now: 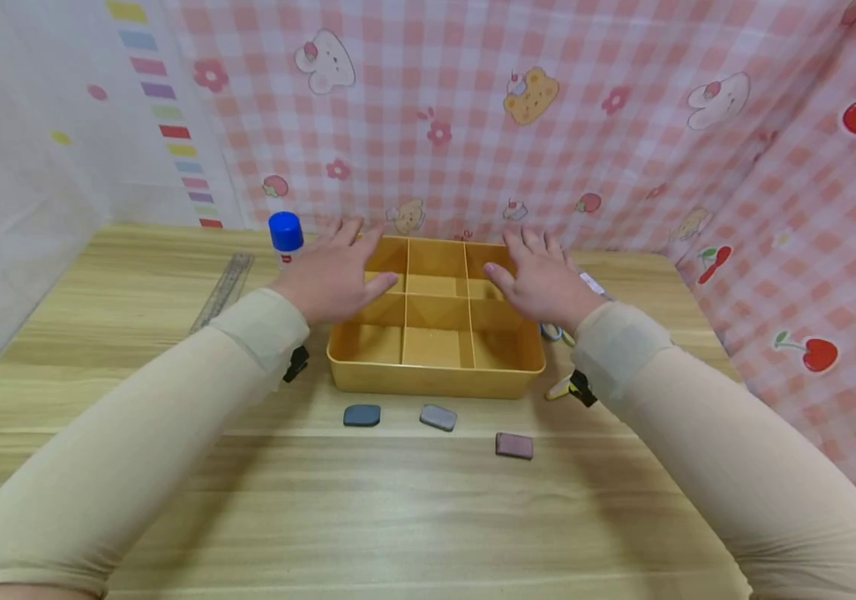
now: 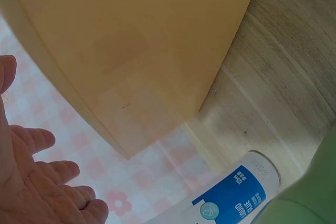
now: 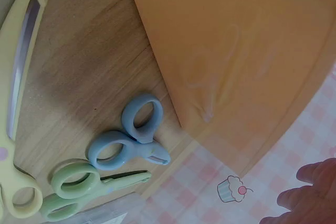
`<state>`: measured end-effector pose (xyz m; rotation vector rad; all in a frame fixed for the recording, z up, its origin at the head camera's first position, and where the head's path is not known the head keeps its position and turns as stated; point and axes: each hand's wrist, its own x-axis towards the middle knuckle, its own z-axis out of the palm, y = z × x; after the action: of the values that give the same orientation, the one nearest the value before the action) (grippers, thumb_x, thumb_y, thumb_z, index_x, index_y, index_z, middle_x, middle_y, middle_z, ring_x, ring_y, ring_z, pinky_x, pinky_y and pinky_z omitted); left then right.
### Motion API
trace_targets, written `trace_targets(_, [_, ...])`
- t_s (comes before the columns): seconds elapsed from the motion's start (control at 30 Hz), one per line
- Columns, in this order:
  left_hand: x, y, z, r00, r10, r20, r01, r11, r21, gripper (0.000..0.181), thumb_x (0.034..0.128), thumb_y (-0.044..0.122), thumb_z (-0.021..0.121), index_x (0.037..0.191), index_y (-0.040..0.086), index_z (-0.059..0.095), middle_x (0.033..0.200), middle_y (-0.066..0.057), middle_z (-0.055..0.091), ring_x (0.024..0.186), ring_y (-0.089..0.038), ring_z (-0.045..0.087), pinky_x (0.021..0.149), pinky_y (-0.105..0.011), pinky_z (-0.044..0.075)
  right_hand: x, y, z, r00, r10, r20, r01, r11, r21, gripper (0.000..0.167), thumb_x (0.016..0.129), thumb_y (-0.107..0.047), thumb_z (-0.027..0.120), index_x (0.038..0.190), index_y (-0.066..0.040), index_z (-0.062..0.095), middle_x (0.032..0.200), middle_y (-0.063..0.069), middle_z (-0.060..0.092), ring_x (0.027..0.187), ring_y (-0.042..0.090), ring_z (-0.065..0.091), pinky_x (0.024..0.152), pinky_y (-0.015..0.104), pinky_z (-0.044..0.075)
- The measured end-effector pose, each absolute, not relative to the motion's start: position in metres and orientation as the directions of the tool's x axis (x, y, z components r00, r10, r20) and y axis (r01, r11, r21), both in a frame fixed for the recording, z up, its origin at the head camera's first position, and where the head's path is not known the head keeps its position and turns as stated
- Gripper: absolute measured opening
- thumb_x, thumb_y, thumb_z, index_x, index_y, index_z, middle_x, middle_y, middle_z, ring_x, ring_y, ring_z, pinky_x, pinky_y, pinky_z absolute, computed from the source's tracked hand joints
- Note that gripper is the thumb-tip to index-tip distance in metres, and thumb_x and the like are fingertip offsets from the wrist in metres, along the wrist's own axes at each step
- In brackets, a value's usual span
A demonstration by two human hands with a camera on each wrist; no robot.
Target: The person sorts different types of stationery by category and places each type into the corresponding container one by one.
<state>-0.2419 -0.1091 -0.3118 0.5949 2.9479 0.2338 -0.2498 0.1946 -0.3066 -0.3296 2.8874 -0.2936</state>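
Note:
A yellow compartment box [image 1: 435, 380] stands in the middle of the table, its dividers forming several sections with nothing seen in them. Over its left side lies my left hand [image 1: 337, 275], fingers spread and thumb pointing inward. My right hand [image 1: 543, 275] is held likewise over the right side. Both wrist views show the box's outer wall, with left-hand fingers [image 2: 52, 182] and right-hand fingertips [image 3: 310, 192] beyond its rim, holding nothing. Whether either palm touches the rim, I cannot tell. A white glue bottle [image 2: 226, 203] with a blue cap [image 1: 286, 231] stands by the left hand.
Three small flat blocks, blue-grey [image 1: 362, 415], grey [image 1: 438, 417] and mauve [image 1: 514, 446], lie before the box. A clear ruler [image 1: 223, 292] is at left. Blue scissors [image 3: 126, 148], green scissors [image 3: 79, 190] and pale yellow scissors [image 3: 10, 158] lie at right. Patterned cloth [image 1: 428, 108] hangs behind.

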Motion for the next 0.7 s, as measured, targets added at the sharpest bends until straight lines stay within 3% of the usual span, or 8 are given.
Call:
trace_targets(0.33, [-0.236, -0.112, -0.312, -0.906, 0.418, -0.065, 0.396, 0.893, 0.213, 0.086, 0.1058, 0.068, 0.035, 0.17, 0.016, 0.01, 0.177, -0.016, 0.01, 0.164, -0.043, 0.009, 0.129, -0.06, 0.016, -0.247, 0.196, -0.301, -0.95, -0.252, -0.183, -0.205, 0.948, -0.242, 0.081, 0.11, -0.061, 0.029, 0.169, -0.012, 0.003, 0.176, 0.018, -0.008, 0.161, 0.049, -0.011, 0.128, 0.063, -0.002])
trace_targets(0.57, [-0.208, -0.113, -0.312, -0.867, 0.497, -0.041, 0.466, 0.836, 0.289, 0.077, 0.1065, 0.059, 0.048, 0.165, 0.013, 0.032, 0.172, -0.011, 0.032, 0.161, -0.038, 0.025, 0.128, -0.057, 0.022, -0.246, 0.202, -0.298, -0.952, -0.25, -0.176, -0.189, 0.934, -0.304, 0.081, 0.11, -0.061, 0.029, 0.17, -0.013, 0.004, 0.176, 0.019, -0.007, 0.161, 0.047, -0.013, 0.128, 0.062, -0.001])
trace_targets(0.7, [-0.188, -0.114, -0.319, -0.84, 0.541, -0.039, 0.505, 0.806, 0.31, 0.07, 0.1054, 0.055, 0.055, 0.157, 0.01, 0.046, 0.162, -0.011, 0.049, 0.152, -0.036, 0.044, 0.124, -0.055, 0.033, -0.244, 0.209, -0.299, -0.956, -0.247, -0.156, -0.181, 0.92, -0.347, 0.083, 0.11, -0.061, 0.028, 0.169, -0.009, 0.006, 0.176, 0.019, -0.007, 0.161, 0.048, -0.012, 0.128, 0.064, 0.0])
